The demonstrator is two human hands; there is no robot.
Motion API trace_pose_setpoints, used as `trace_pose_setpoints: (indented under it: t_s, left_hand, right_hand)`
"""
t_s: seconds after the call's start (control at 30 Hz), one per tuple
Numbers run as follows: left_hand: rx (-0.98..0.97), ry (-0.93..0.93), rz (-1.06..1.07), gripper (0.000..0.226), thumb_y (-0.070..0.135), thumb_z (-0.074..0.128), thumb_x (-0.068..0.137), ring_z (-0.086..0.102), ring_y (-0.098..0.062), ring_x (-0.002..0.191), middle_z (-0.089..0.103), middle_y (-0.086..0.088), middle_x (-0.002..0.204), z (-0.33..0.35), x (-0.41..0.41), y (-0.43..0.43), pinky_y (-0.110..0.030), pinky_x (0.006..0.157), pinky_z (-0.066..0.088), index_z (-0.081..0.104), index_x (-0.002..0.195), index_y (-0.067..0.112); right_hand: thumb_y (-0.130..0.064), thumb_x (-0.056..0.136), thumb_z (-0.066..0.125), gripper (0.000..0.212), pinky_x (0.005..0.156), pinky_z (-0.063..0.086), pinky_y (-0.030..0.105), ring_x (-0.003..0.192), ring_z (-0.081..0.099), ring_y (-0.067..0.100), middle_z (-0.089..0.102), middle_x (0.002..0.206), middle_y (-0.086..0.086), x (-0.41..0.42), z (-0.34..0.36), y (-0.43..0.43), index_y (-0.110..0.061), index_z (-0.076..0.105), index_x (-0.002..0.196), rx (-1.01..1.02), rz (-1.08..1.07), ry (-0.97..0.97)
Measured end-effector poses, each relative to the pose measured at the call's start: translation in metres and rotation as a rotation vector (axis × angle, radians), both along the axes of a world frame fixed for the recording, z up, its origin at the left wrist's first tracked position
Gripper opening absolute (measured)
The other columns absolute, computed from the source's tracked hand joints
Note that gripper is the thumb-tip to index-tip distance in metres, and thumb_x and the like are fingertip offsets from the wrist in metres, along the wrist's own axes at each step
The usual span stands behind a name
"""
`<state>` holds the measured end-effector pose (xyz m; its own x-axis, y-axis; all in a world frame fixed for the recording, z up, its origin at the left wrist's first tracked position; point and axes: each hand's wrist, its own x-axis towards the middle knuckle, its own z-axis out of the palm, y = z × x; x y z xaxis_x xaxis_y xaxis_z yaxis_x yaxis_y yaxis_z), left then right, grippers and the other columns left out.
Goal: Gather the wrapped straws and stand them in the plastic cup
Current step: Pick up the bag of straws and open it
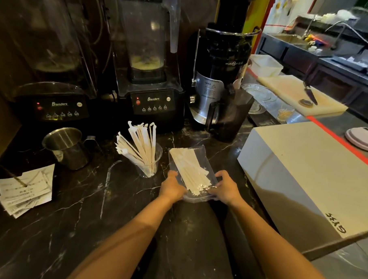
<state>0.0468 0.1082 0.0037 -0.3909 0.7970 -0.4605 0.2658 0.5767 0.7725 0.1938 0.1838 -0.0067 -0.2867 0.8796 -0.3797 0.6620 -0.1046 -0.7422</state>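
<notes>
- Paper-wrapped straws (pixel 190 169) lie flat in a clear plastic bag (pixel 199 154) on the dark marble counter (pixel 92 198), near its middle, just right of the plastic cup (pixel 149 165).
- Both hands hold the near end of the bag: the left hand (pixel 171 188) grips its left corner, the right hand (pixel 226 188) its right corner, fingers curled onto the film.
- By the look of them the straws are very light and fairly stiff lengthwise, yet easy to bend or crush; the paper sleeves seem smooth enough to slide over one another.
- A pinch around the middle of the bundle would probably keep the straws together better than taking them by the tips.
- The bag film looks thin, crinkly and slippery, so it may give way under the fingers.
- Counted: one cup, already holding a fan of upright straws (pixel 140 143), too many overlapping to number; one bag, its straws also too stacked to count.
- Nearby stand one steel pitcher (pixel 65 148) to the cup's left, two blenders (pixel 155 100) behind, and one juicer (pixel 221 77).
</notes>
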Motion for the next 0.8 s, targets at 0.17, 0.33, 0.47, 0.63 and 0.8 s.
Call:
trace_pose_setpoints:
  t_s: [0.17, 0.33, 0.47, 0.63, 0.8]
  left_hand:
    - [0.032, -0.087, -0.095, 0.028, 0.002, 0.052, 0.082, 0.044, -0.012, 0.051, 0.051, -0.007, 0.073, 0.022, -0.001, -0.002, -0.017, 0.038, 0.032, 0.051, 0.109, 0.010]
    - [0.236, -0.066, -0.104, 0.009, 0.008, 0.061, 0.079, 0.051, -0.009, 0.055, 0.056, -0.001, 0.070, 0.053, -0.012, -0.005, -0.017, 0.046, 0.040, 0.057, 0.077, 0.015]
    - [0.367, -0.096, -0.109, 0.007, 0.009, 0.066, 0.076, 0.052, 0.000, 0.044, 0.059, -0.001, 0.064, 0.077, -0.021, -0.007, -0.010, 0.041, 0.040, 0.060, 0.074, 0.012]
    - [0.442, -0.180, -0.131, 0.010, 0.012, 0.067, 0.076, 0.052, 0.001, 0.042, 0.060, 0.000, 0.060, 0.102, -0.031, -0.005, -0.011, 0.043, 0.043, 0.060, 0.069, 0.014]
    - [0.500, -0.207, -0.140, 0.016, 0.015, 0.064, 0.080, 0.051, -0.001, 0.039, 0.062, 0.008, 0.045, 0.122, -0.042, 0.003, -0.013, 0.040, 0.040, 0.056, 0.065, 0.016]
  right_hand:
    - [0.000, 0.076, 0.068, 0.016, 0.050, 0.051, 0.013, 0.066, 0.061, 0.012, 0.061, 0.088, 0.009, 0.002, 0.018, -0.009, -0.011, 0.056, 0.078, -0.085, 0.014, 0.137]
    - [-0.006, 0.072, 0.073, 0.018, 0.060, 0.047, 0.013, 0.081, 0.058, 0.010, 0.060, 0.085, -0.003, 0.009, 0.055, -0.018, -0.019, 0.062, 0.076, 0.028, 0.152, 0.208]
    - [-0.007, 0.071, 0.073, 0.019, 0.067, 0.047, 0.020, 0.082, 0.056, 0.010, 0.056, 0.087, -0.007, 0.012, 0.078, -0.022, -0.020, 0.063, 0.080, 0.130, 0.210, 0.145]
    - [-0.020, 0.083, 0.062, 0.010, 0.063, 0.043, 0.024, 0.071, 0.052, 0.008, 0.053, 0.072, -0.009, 0.010, 0.108, -0.029, -0.015, 0.066, 0.075, 0.390, 0.252, 0.049]
    - [-0.018, 0.084, 0.061, 0.020, 0.061, 0.037, 0.019, 0.064, 0.049, 0.002, 0.051, 0.068, -0.010, 0.004, 0.141, -0.039, -0.018, 0.060, 0.064, 0.482, 0.381, 0.026]
